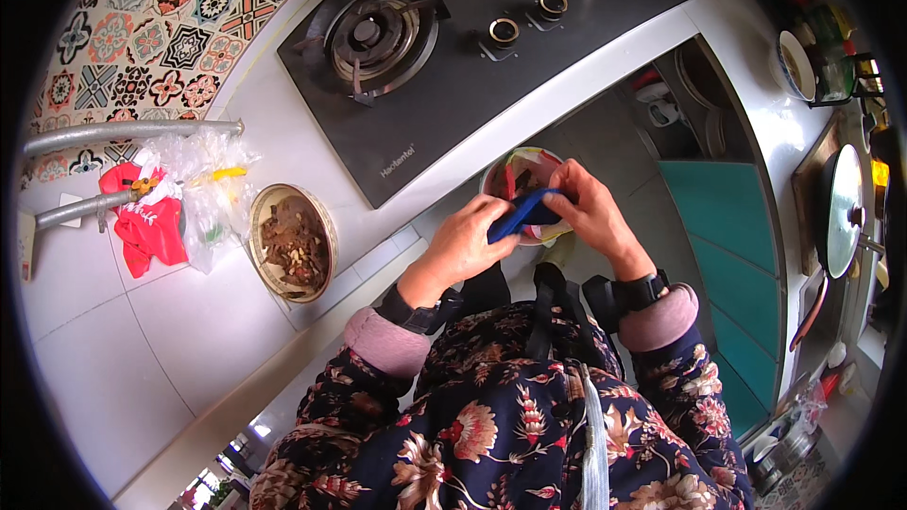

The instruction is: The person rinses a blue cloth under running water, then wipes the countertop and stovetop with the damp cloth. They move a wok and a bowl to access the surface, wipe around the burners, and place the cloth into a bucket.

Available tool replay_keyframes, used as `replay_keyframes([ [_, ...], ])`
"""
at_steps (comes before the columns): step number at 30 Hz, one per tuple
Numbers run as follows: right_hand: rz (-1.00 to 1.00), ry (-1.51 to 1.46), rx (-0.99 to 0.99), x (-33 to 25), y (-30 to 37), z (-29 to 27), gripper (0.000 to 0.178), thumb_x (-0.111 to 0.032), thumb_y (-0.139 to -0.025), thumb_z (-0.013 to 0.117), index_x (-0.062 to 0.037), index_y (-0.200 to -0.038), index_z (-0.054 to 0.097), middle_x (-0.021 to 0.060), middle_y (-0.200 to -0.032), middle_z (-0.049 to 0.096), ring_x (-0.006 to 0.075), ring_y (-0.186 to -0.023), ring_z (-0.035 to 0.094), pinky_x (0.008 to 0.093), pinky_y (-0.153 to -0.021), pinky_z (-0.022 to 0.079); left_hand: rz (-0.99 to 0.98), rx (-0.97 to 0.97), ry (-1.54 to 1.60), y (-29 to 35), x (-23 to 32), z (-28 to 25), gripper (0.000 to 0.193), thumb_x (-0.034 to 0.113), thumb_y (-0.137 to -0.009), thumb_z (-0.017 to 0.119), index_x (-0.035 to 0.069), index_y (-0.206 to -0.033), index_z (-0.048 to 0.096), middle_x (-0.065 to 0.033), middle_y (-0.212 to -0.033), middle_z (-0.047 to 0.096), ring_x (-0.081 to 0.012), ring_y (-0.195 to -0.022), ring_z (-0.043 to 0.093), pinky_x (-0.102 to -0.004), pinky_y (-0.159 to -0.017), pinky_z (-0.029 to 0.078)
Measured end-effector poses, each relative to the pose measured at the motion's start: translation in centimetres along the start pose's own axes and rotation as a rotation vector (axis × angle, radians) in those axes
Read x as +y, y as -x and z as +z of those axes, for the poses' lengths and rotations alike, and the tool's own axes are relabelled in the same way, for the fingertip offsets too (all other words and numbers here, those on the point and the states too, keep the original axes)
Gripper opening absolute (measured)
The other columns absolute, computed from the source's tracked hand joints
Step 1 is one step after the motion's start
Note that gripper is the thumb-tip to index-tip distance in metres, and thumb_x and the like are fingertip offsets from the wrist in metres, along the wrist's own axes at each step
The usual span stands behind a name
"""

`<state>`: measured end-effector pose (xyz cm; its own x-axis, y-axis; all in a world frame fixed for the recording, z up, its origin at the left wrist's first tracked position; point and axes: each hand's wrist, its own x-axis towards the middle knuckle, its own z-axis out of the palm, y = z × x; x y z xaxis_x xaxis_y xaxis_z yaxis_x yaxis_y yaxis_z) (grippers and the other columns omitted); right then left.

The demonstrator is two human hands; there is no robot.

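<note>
A dark blue cloth (522,215) is stretched and bunched between my two hands in front of my body. My left hand (465,247) is closed on its left end, with fingers curled round it. At the other end, my right hand (597,213) pinches the fabric between thumb and fingers. Below the cloth stands a round bin (491,173) with a light, colourful rim and reddish stuff inside; my hands and the cloth cover part of it. I cannot tell whether the cloth touches the bin.
A bowl (331,244) of brown food stands on the white counter at left, beside clear plastic bags (213,194) and a red bag (151,227). Ahead is a black gas stove (425,104). Teal cabinet doors (723,236) and a lidded pan (844,212) are at right.
</note>
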<state>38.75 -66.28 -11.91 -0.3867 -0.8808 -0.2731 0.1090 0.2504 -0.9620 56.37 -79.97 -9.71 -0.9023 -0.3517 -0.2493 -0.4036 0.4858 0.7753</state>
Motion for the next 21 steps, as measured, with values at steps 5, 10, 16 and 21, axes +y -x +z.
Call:
replay_keyframes([
  [5, 0.111, 0.333, 0.376, 2.6, -6.2, 1.1, 0.027, -0.023, -0.077, 0.073, -0.0016, -0.080, 0.056, 0.0090, -0.066, 0.058, 0.0181, -0.061, 0.057, 0.0313, -0.060, 0.047, -0.161, 0.230, 0.189, -4.1, -1.9, 1.4, 0.028, 0.025, -0.091, 0.059, -0.001, -0.082, 0.057, -0.0125, -0.059, 0.054, -0.0254, -0.052, 0.049, -0.0339, -0.054, 0.043],
  [10, 0.250, 0.700, 0.386, 1.6, -12.0, 2.5, 0.030, -0.033, -0.071, 0.072, -0.0070, -0.084, 0.064, 0.0140, -0.078, 0.067, 0.0326, -0.075, 0.066, 0.0398, -0.068, 0.052, -0.254, 0.282, 0.083, -7.3, -3.8, 1.4, 0.029, 0.029, -0.086, 0.062, 0.000, -0.084, 0.056, -0.0192, -0.070, 0.061, -0.0332, -0.066, 0.063, -0.0392, -0.059, 0.046],
  [16, 0.389, 0.768, 0.317, 0.6, -13.5, 5.0, 0.026, -0.032, -0.069, 0.073, -0.0098, -0.081, 0.067, 0.0118, -0.078, 0.068, 0.0310, -0.078, 0.066, 0.0393, -0.071, 0.052, -0.251, 0.252, 0.113, -6.4, -5.0, 0.2, 0.029, 0.032, -0.084, 0.059, 0.004, -0.088, 0.054, -0.0224, -0.073, 0.063, -0.0425, -0.073, 0.062, -0.0488, -0.063, 0.048],
  [21, 0.406, 0.690, 0.470, 1.7, -13.8, 2.3, 0.027, -0.031, -0.068, 0.075, -0.0069, -0.079, 0.068, 0.0104, -0.074, 0.068, 0.0233, -0.070, 0.067, 0.0345, -0.066, 0.052, -0.211, 0.203, 0.182, -7.7, -4.9, 0.5, 0.029, 0.031, -0.084, 0.060, 0.003, -0.092, 0.053, -0.0224, -0.073, 0.063, -0.0426, -0.073, 0.062, -0.0491, -0.064, 0.048],
])
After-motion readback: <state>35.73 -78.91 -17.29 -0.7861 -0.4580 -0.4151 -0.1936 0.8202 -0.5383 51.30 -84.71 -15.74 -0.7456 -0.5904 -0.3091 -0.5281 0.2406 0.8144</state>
